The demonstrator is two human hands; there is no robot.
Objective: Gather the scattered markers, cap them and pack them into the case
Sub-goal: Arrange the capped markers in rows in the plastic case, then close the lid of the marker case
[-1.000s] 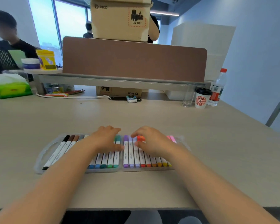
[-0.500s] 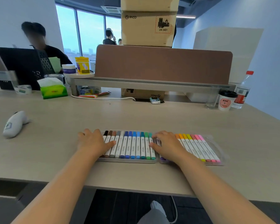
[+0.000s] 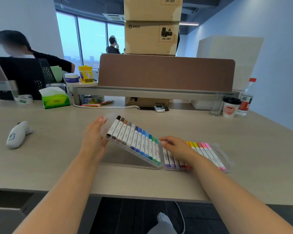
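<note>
Head view: straight left fingers (image 3: pixel 98 121) tip the case (image 3: pixel 135 153) half beside them up, seemingly to fold it shut, flat right fingers (image 3: pixel 169 143) pinning the markers (image 3: pixel 208 152) beneath

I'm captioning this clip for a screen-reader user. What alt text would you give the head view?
A person's left hand holds the left half of a clear marker case, filled with capped markers, tilted up off a light desk. The right hand rests on the right half, which lies flat.
</note>
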